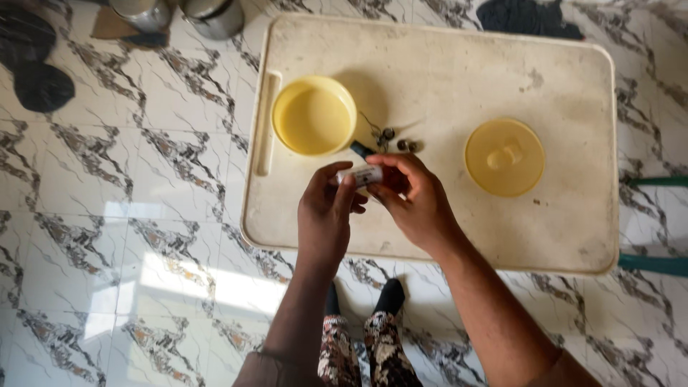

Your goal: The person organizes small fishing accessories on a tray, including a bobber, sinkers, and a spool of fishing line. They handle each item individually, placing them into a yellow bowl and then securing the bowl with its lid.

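Note:
Both my hands meet over the near part of a cream plastic table (pixel 559 236). My left hand (pixel 324 215) and my right hand (pixel 416 197) together grip a small white cylindrical tube (pixel 362 175) with a dark cap at its far end. Just beyond the tube stands a yellow bowl (pixel 314 116), which looks empty. Several small dark round pieces (pixel 398 141) lie on the table right of the bowl. A yellow round lid (pixel 504 157) rests flat at the right.
The table stands on a white marble-patterned floor (pixel 143 236). Two metal pots (pixel 183 13) sit at the top left, dark cloth (pixel 32 64) at the far left, dark fabric (pixel 527 18) beyond the table. My patterned trouser legs (pixel 362 351) show below.

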